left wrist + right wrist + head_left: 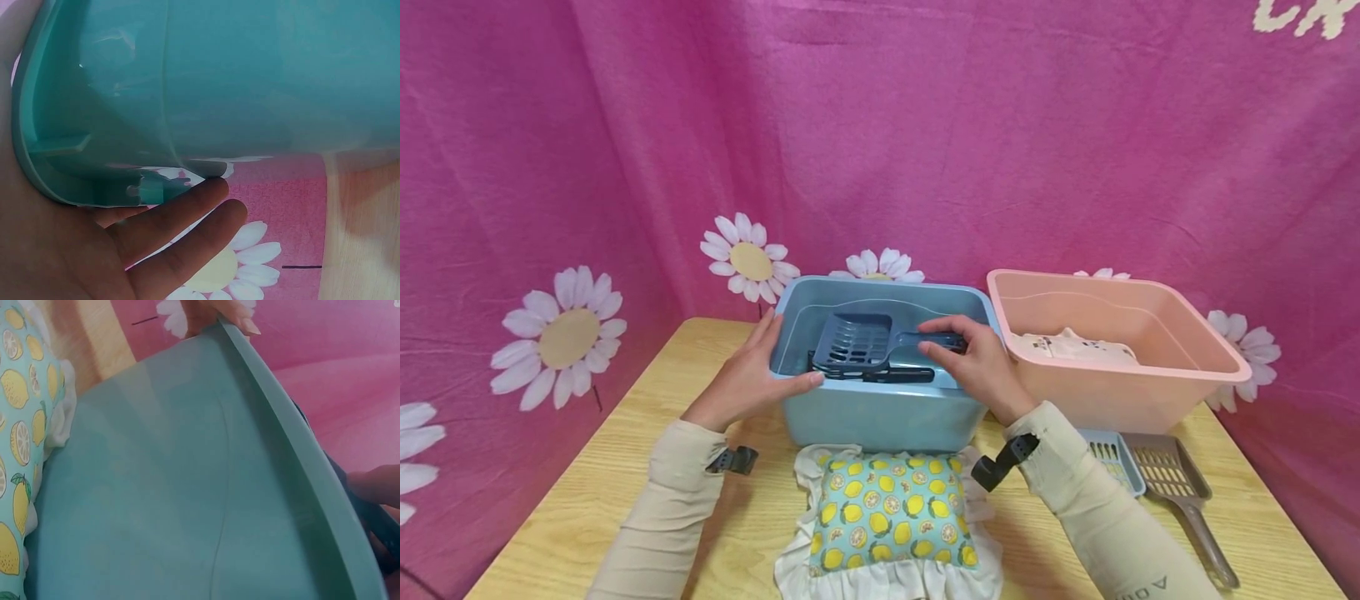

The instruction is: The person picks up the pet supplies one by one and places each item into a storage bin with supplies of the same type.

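My left hand [747,371] rests at the left front corner of a blue plastic bin [880,421]. Its thumb lies along the front rim and its fingers extend along the outer side; the left wrist view shows those fingers [181,240] nearly straight. My right hand [981,362] pinches the handle of a dark blue slotted litter scoop [853,337] inside the bin's opening, near the right rim. Beneath the scoop, along the front rim, lies a black item with a slim handle [910,375]. In the right wrist view, the bin's wall hides most of the scoop.
A pink bin [1090,396] stands at the right with a pale printed cloth item [1075,346] inside. Before it lie a light blue scoop [1116,458] and a brown scoop [1168,479]. A lemon-print frilled cushion [891,517] lies in front of the blue bin on the wooden table [587,508].
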The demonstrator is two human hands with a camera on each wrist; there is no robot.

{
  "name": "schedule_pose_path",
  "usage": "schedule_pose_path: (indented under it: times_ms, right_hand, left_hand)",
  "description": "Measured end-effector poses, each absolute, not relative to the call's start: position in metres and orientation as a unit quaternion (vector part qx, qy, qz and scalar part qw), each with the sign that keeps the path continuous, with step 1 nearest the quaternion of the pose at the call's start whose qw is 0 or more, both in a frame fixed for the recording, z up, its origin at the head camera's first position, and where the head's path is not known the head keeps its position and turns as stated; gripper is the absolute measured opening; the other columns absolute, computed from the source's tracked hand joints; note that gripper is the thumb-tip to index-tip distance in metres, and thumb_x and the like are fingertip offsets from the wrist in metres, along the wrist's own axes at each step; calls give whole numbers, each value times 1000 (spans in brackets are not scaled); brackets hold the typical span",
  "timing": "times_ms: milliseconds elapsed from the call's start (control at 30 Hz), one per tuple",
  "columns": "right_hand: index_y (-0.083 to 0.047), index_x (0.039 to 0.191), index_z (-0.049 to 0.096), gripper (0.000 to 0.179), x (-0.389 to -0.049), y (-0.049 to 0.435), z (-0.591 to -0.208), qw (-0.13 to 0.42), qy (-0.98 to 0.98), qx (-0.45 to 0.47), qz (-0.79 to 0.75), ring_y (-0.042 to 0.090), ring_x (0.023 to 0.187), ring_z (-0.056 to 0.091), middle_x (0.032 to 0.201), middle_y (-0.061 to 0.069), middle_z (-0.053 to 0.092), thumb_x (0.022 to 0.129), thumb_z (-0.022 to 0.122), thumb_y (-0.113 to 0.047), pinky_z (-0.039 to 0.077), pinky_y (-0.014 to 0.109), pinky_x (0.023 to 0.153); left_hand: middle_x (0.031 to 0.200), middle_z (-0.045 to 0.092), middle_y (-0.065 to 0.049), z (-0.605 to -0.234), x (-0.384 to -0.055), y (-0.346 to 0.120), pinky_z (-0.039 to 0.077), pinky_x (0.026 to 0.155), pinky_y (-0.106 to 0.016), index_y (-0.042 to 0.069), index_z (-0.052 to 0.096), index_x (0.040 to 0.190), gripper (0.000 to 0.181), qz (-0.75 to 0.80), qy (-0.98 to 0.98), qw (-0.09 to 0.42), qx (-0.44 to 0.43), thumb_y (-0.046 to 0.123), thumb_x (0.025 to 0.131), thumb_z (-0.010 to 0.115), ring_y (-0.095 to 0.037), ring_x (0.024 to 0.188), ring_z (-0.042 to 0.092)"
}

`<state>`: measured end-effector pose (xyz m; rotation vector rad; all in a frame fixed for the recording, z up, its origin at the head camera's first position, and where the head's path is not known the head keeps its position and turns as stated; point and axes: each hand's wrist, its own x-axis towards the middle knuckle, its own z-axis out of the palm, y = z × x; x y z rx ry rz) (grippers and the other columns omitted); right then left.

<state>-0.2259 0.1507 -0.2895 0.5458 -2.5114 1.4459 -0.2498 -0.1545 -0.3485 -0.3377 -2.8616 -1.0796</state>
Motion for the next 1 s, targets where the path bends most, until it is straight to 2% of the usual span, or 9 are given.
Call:
schedule_pose_path:
  times_ms: [167,367,467,567,667,1000]
  right_hand:
    - [-2,114,68,27,-241,157,-308,109,-849,193,480,18,72,51,113,15,65,88,70,-8,42,19,57]
    - [-10,112,71,26,-254,162,-323,127,-850,219,461,19,89,57,112,6,65,86,74,-16,48,27,70]
    - [-13,126,63,46,-255,161,-323,124,-859,239,436,19,108,55,122,4,61,84,77,-25,48,37,88]
    - [-20,145,43,77,-254,159,-322,116,-872,246,407,22,127,42,140,5,47,79,80,-37,40,48,101]
    - [-27,152,28,95,-254,159,-322,110,-881,243,390,24,135,31,150,5,34,75,81,-44,35,54,105]
    - [-25,152,30,93,-255,158,-321,105,-886,235,384,23,136,32,150,5,36,76,80,-44,35,52,106]
  left_hand:
    - [162,-1,-2,-348,-248,-155,36,99,-66,20,5,157,119,-356,-927,32,-110,74,69,67,-40,143,18]
    - [162,-1,-2,-348,-249,-155,36,97,-67,23,4,156,119,-359,-926,30,-112,72,69,67,-41,143,17]
    - [162,0,-2,-348,-250,-155,36,97,-68,23,4,156,118,-358,-926,30,-111,72,70,67,-41,143,18]
    - [162,1,-3,-349,-250,-155,37,97,-67,22,5,157,118,-356,-927,32,-113,71,70,67,-42,142,19]
    - [162,1,-3,-349,-250,-154,38,97,-66,23,5,157,117,-356,-927,31,-112,71,70,67,-42,142,20]
    - [162,0,-2,-349,-249,-155,38,97,-67,24,5,157,118,-362,-925,29,-108,72,69,67,-42,142,20]
